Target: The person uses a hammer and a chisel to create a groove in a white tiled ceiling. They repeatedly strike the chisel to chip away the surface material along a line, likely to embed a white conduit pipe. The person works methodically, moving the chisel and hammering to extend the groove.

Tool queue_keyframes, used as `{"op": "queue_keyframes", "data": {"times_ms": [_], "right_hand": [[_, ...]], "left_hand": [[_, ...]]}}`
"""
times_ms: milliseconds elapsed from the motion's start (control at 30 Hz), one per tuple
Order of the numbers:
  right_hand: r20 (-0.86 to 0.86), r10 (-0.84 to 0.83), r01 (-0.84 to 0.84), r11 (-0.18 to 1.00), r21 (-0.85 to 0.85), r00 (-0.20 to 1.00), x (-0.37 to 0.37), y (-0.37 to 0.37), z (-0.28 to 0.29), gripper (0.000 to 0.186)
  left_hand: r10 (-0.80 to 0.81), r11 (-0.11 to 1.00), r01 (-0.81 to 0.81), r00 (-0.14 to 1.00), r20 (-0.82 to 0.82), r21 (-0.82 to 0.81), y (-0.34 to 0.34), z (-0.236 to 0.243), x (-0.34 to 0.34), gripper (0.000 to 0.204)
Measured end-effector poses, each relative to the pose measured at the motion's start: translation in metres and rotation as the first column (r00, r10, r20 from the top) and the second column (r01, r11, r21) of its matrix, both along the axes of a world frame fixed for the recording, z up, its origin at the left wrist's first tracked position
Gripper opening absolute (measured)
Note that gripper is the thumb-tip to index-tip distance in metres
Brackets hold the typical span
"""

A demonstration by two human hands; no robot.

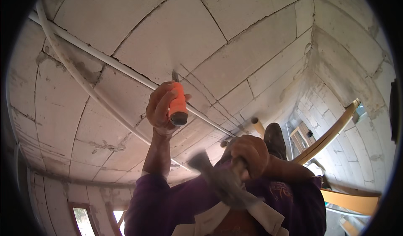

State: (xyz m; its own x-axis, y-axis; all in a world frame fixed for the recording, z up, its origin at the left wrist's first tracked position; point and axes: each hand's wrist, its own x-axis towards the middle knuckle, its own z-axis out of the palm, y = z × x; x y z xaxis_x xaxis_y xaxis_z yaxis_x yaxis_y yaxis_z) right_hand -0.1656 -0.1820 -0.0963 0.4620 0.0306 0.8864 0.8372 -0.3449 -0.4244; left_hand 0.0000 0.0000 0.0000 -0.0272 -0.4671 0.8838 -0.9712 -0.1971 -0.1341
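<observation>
My left hand (161, 106) is wrapped around a chisel (178, 97) with a bright orange grip. Its dark metal tip points at the pale block wall (172, 34) and appears to meet it beside some scored lines. The chisel's dark butt end faces me. Lower and to the right, my right hand (250, 152) is closed on the handle of a hammer (222, 183). The hammer's dark head is smeared by motion and stands apart from the chisel. Both my arms come out of purple sleeves.
A thin white pipe (126, 70) runs slantwise along the wall, passing behind my left hand. A wider pale hose or conduit (79, 78) curves beside it. At right are a long wooden beam (329, 133) and a curved yellowish board (352, 201). A dark boot (275, 138) shows below.
</observation>
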Motion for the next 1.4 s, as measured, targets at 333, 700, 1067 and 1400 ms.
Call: {"op": "queue_keyframes", "data": {"times_ms": [333,700,1067,1400], "right_hand": [[0.247,0.059,-0.102,0.981,0.165,0.967,0.007,-0.001,-0.001,0.034],[-0.319,-0.115,0.053,0.979,-0.196,0.941,0.013,-0.007,0.017,0.028],[0.047,0.041,-0.042,0.999,0.033,0.998,0.009,-0.006,0.007,0.034],[-0.593,-0.287,0.188,0.956,-0.224,0.753,-0.013,-0.027,0.008,0.025]], "left_hand": [[0.048,0.998,-0.048,0.999,0.003,-0.03,-0.006,-0.003,0.001,0.046],[0.067,0.997,-0.069,0.997,-0.038,-0.034,-0.007,0.002,0.0,0.043],[0.07,0.997,-0.071,0.996,-0.048,-0.015,-0.007,0.003,-0.003,0.038],[0.027,0.995,-0.038,0.993,-0.113,-0.094,0.003,0.023,0.006,0.037]]}}
